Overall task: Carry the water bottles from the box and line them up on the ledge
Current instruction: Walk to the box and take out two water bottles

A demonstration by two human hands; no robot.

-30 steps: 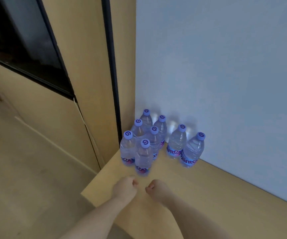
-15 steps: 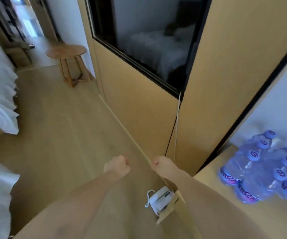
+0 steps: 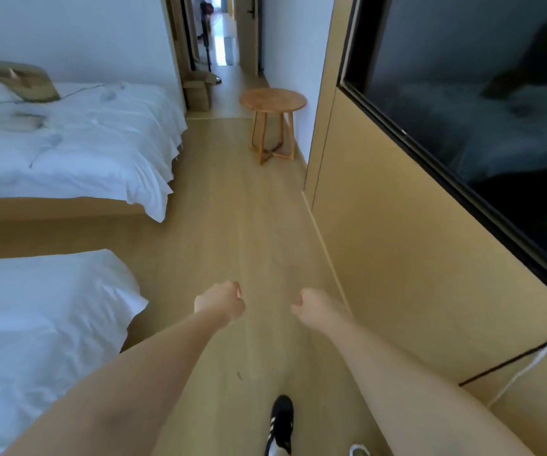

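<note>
At far left I see two beds: the near bed (image 3: 35, 324) is cut off by the left and bottom edges, and the far bed (image 3: 68, 143) runs out of frame at left. On the far bed lie a tan item (image 3: 22, 80) and a thin cable (image 3: 78, 91); I cannot identify either.

My left hand (image 3: 221, 301) is held out over the floor (image 3: 232, 209), fingers curled into a loose fist, gripping nothing. My right hand (image 3: 319, 306) is beside it, apart from it, also curled and empty; its fingertips are turned under and hidden.

Below the hands, a black shoe (image 3: 280, 422) with white stripes is cut off at the bottom edge.

Past the hands, a round stool (image 3: 273, 103) stands against the wall. Beyond it, cardboard boxes (image 3: 198, 88) sit at the mouth of a corridor; their contents are not visible. The corridor is overexposed and its far end unreadable.

At right, a wooden panel (image 3: 397, 241) carries a dark glass pane (image 3: 479, 93) showing only dim reflections. A white cord (image 3: 535, 360) crosses the lower right corner, both ends out of frame.

No bottles or ledge appear in this view.
</note>
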